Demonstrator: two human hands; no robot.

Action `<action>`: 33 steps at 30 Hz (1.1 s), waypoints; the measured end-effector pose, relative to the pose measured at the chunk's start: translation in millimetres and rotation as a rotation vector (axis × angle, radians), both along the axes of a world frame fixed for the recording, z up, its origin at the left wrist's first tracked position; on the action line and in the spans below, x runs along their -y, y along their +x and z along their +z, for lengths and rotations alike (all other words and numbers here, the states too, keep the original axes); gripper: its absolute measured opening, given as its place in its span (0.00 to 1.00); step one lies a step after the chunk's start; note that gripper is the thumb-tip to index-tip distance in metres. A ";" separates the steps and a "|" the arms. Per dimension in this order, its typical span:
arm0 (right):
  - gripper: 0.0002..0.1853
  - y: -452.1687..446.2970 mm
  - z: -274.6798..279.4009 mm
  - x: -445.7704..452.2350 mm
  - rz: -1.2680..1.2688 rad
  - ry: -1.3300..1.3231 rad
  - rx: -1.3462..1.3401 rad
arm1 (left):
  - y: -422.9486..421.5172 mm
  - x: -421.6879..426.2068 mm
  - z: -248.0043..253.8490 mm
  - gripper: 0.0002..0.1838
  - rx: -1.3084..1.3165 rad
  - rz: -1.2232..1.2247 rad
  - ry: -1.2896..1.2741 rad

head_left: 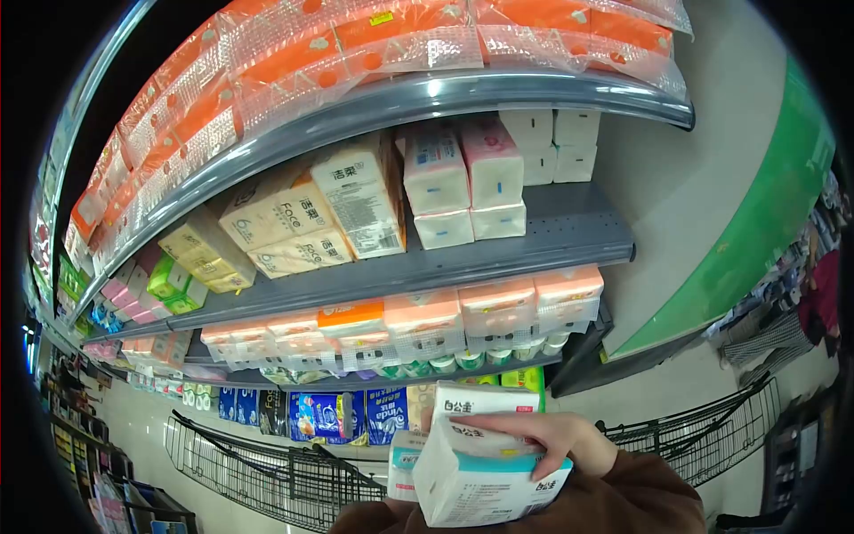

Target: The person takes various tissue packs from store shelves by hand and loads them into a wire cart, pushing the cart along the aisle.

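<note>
Across the upper view, shelving [418,267]: dark gray, bowed by the lens. Orange multipacks [365,53] up top, white-and-pink packs [494,169] mid-tier, peach packs [422,320] below.
Green wall panel [792,178]: right of the shelf end, well apart from the hands.
Wire mesh [276,476]: black, spans left and right of the packs. I can't tell if it's one cart or two.
White-and-teal tissue pack [485,494]: bottom center, nearest the camera, tilted, in the right hand. I'd level it and get support under its low edge before trusting the top hold.
Smaller pack [405,463]: just left, partly behind the big one. Contact between them: can't tell. I'd manage the two separately so neither knocks the other.
Right hand [569,445]: out of a brown sleeve [632,498], fingers clamped over the pack's top, thumb down its front.
Left hand [403,508]: sliver only, by the smaller pack; finger state can't be told from my feed.
Thumb [556,458]: wrap looks soft and slick, my guess. I'd press broad and flat; a hard pinch could dent or slip.
</note>
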State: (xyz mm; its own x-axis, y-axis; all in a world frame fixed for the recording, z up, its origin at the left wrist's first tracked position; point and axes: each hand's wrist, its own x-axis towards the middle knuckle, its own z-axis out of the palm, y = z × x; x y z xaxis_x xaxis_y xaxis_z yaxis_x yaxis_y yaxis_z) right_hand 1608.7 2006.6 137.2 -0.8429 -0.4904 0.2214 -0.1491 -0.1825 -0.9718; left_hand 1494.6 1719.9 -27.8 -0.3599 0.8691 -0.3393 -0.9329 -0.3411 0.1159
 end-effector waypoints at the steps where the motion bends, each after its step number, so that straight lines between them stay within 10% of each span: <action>1: 0.68 -2.3 5.0 -2.8 -0.045 0.029 -0.004 | -3.5 -2.5 -0.7 0.37 -0.001 -0.005 0.004; 7: 0.60 26.1 46.9 8.4 -0.546 -0.605 0.236 | -16.1 -27.1 -5.7 0.37 -0.001 -0.055 0.042; 11: 0.45 14.6 39.9 -52.5 -0.655 -1.156 -0.116 | -20.4 -42.7 -7.0 0.36 -0.003 -0.089 0.076; 14: 0.35 -15.0 109.4 -149.6 -1.157 -0.717 -0.028 | -19.0 -53.3 -4.1 0.36 0.001 -0.114 0.104; 19: 0.24 -84.0 86.3 -258.3 -1.197 -0.237 0.167 | -19.2 -67.3 -1.3 0.36 0.004 -0.140 0.134; 25: 0.15 -88.9 99.3 -206.6 -2.046 0.259 -0.625 | -19.7 -80.7 0.3 0.36 0.007 -0.137 0.152; 28: 0.15 -34.9 68.9 -126.4 -1.625 0.324 -0.650 | -22.9 -89.0 1.7 0.36 0.009 -0.140 0.160; 31: 0.34 3.0 11.6 -55.6 -0.820 0.963 -0.458 | -26.4 -98.3 2.0 0.36 0.015 -0.147 0.178; 33: 0.39 14.6 -29.6 -24.0 -0.833 0.703 -0.250 | -25.7 -109.8 -1.4 0.36 0.023 -0.151 0.205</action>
